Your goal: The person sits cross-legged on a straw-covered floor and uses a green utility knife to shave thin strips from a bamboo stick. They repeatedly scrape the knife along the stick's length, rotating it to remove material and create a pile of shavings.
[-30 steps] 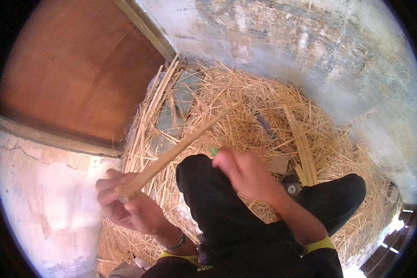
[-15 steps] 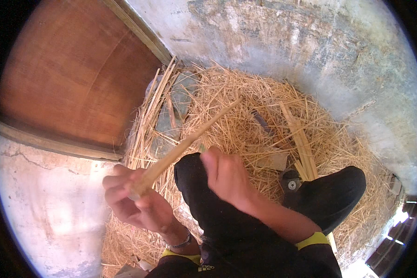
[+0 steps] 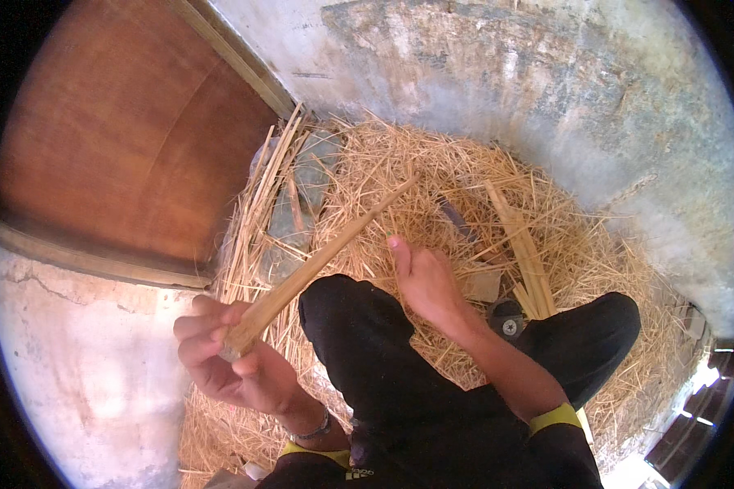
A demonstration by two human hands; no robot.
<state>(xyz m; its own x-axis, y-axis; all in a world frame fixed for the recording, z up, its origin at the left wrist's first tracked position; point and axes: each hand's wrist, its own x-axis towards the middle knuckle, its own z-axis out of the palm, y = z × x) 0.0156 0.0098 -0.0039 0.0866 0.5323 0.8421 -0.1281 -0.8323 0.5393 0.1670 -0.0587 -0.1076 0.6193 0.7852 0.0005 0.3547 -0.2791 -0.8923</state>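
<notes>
My left hand (image 3: 257, 383) is closed round the thick near end of a long, split bamboo strip (image 3: 314, 265). The strip slants up and away to the right, and its far end narrows. To its right, my right hand (image 3: 434, 287) is closed with the thumb pointing forward along the strip's side. A small greenish bit shows at that thumb's tip; what the fingers hold is hidden. Between the hand and the strip there is a gap. My bent knee (image 3: 347, 314), in black trousers, lies below the strip.
Pale shavings (image 3: 432, 159) cover the floor. Several split strips (image 3: 526, 244) lie at the right, near a dark flat piece (image 3: 455, 216) and a small block (image 3: 485, 285). Long thin strips (image 3: 261, 191) lean by the brown wooden panel (image 3: 130, 130). A stained wall (image 3: 530, 81) rises behind.
My right hand has moved forward and to the right, away from my knee, along the strip. The left hand and the strip have shifted slightly left and down.
</notes>
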